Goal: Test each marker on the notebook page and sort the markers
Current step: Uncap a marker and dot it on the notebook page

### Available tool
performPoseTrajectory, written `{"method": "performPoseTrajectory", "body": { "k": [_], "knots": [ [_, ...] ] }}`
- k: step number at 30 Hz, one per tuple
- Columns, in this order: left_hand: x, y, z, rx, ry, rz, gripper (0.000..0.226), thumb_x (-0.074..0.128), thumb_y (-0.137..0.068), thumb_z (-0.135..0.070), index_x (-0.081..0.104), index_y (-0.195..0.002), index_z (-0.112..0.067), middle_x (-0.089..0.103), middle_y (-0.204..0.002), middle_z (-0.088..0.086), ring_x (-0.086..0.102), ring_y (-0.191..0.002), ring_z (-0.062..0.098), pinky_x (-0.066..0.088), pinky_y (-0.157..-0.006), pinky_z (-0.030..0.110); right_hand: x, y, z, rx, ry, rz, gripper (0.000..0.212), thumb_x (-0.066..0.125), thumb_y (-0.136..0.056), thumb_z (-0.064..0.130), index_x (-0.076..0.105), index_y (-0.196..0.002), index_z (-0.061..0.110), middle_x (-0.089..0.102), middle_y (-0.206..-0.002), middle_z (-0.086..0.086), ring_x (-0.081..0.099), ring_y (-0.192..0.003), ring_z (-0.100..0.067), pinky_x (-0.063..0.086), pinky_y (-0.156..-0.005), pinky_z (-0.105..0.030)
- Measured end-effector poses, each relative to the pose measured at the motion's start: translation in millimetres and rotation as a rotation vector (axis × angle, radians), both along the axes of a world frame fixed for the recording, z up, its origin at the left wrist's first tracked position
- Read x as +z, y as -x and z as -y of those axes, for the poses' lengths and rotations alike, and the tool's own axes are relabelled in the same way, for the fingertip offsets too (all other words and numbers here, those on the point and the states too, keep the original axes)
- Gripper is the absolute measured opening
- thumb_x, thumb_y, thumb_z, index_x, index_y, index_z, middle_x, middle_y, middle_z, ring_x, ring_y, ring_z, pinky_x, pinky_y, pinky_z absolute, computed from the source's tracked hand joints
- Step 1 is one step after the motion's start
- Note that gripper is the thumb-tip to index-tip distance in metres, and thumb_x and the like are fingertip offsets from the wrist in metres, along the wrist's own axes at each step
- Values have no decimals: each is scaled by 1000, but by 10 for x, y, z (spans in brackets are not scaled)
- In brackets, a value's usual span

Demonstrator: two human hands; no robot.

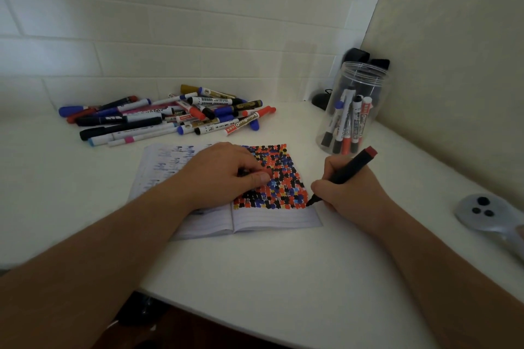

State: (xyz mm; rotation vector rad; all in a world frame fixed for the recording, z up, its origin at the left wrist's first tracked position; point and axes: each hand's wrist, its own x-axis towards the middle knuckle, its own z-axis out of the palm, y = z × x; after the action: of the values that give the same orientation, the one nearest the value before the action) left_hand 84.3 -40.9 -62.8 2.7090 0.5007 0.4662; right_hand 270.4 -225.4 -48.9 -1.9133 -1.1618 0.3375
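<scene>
Right hand grips marker, tip on notebook.

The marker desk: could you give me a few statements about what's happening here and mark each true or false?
1. The right hand holds a dark marker with its tip at the notebook page. True.
2. The clear jar is empty. False: several markers stand inside it.
3. The left hand rests on the notebook. True.
4. The pile of markers lies to the right of the jar. False: it lies to the left, near the back wall.
5. The right page is blank. False: coloured blotches cover most of it.
</scene>
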Motion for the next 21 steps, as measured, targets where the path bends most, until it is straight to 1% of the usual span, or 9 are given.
{"method": "performPoseTrajectory", "body": {
  "k": [3, 7, 11, 14, 19, 21],
  "knots": [
    [-5, 1, -3, -3, 5, 13, 43, 44, -94, -68, 74, -109, -41, 67, -101, -18, 58, -96, 3, 53, -88, 42, 5, -2, -5, -7, -7, 13, 28, 73, -79, 0, 50, -64, 6, 51, -59, -7, 49, -57, -14, 47, -57, -27],
    [3, 5, 1, 6, 12, 2, 42, 46, -95, -68, 74, -111, -41, 67, -103, -18, 58, -100, 4, 52, -90, 43, 20, -3, 14, 1, -21, -30, 30, 73, -82, 0, 50, -64, 8, 53, -58, -9, 51, -53, -14, 46, -53, -22],
    [6, 5, 4, 0, 11, 7, 40, 47, -96, -66, 74, -112, -41, 67, -102, -18, 58, -97, 3, 53, -89, 42, 4, 4, 6, 2, -11, 0, 30, 74, -81, 2, 50, -63, 9, 54, -57, -8, 52, -53, -14, 47, -54, -22],
    [17, 8, 20, 1, 11, -3, 45, 44, -95, -68, 74, -111, -39, 68, -102, -17, 59, -97, 5, 53, -89, 42, 7, -9, 5, 6, 1, -18, 32, 74, -80, 1, 49, -61, 10, 52, -56, -5, 51, -52, -13, 46, -52, -22],
    [32, 7, 27, 9, 22, -14, 57, 36, -88, -76, 74, -110, -40, 67, -102, -17, 59, -99, 5, 53, -90, 43, -16, -48, -9, -20, -44, -65, 31, 73, -82, 2, 50, -64, 9, 51, -57, -8, 50, -52, -13, 47, -54, -23],
    [24, 8, 18, 9, 15, -14, 53, 39, -91, -74, 74, -111, -40, 67, -103, -17, 59, -101, 6, 53, -90, 43, -34, -53, -10, -16, -45, -45, 31, 74, -81, 2, 50, -63, 9, 51, -58, -8, 50, -53, -13, 48, -55, -25]
  ]
}}
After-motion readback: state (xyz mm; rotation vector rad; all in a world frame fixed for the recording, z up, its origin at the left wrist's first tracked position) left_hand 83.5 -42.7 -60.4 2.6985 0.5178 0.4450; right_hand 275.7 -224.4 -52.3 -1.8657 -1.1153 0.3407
